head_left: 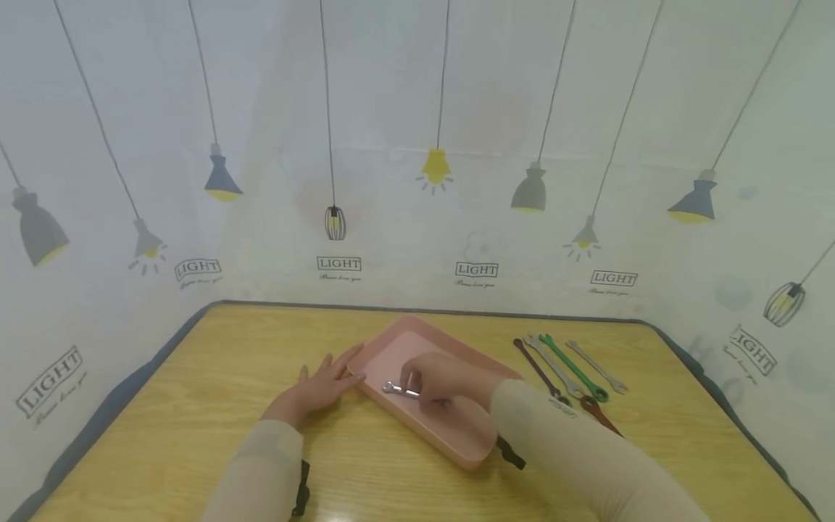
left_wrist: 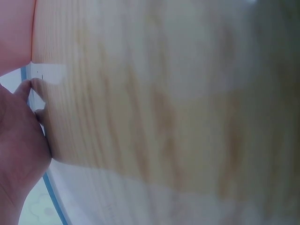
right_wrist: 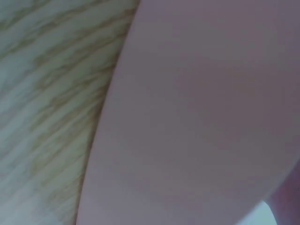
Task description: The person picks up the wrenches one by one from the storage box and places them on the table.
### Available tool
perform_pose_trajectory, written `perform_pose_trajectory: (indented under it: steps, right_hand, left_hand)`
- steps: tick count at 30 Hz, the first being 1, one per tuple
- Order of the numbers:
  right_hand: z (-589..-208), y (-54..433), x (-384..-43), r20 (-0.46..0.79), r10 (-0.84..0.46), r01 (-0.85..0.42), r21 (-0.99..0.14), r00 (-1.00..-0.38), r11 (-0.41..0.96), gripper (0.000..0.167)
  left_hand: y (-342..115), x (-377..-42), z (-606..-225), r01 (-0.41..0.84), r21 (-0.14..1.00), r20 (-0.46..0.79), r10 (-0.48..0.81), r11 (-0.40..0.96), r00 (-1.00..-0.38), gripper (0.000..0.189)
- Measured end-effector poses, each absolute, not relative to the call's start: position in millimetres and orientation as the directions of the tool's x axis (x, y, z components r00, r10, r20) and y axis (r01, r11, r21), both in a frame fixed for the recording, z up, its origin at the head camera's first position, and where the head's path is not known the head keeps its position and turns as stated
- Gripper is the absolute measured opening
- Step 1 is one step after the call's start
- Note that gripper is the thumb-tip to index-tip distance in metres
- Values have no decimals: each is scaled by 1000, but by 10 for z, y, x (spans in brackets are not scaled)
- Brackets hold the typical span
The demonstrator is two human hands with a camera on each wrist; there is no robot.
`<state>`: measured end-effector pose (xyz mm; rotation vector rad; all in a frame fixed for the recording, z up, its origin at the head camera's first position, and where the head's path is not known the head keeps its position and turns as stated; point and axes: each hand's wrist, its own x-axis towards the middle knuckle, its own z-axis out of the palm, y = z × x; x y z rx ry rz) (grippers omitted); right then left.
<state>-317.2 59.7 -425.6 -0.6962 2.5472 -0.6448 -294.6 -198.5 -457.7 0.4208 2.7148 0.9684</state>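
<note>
Wallpaper printed with hanging lamps backs a wooden table (head_left: 215,406), and on it a pink tray (head_left: 450,348) sits at an angle in front of the person. Their right hand (head_left: 438,384) is down inside the tray, fingers curled around a small silver wrench (head_left: 394,389) whose open end sticks out to the left just above the tray floor — so the step in hand looks like placing that wrench in the tray (or lifting it out; the pictures cannot settle which). The left hand (head_left: 326,384) lies flat on the table with fingers straight, fingertips touching the tray's near-left edge, holding nothing — steadying it, by the look of it. Four more wrenches (head_left: 570,366) lie in a row to the right of the tray. If placing, the next move calls for loosening the fingers and reaching right.
</note>
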Motion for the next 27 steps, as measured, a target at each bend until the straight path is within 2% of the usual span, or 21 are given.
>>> perform_pose_trajectory:
  steps: [12, 18, 27]
  right_hand:
    - [-4177, 700, -3113, -317, -600, -477, -387, -735, 789, 49]
    - [-4136, 856, -3077, -289, -614, -485, -410, -734, 772, 49]
    - [-3977, 1149, -3043, -142, -700, -571, -478, -700, 667, 37]
  left_hand:
    - [-1970, -2919, -4598, 189, 652, -126, 351, 734, -928, 67]
    - [-1981, -2935, -4583, 183, 642, -142, 349, 745, -926, 65]
    - [-1989, -2960, -4599, 195, 638, -128, 352, 745, -927, 67]
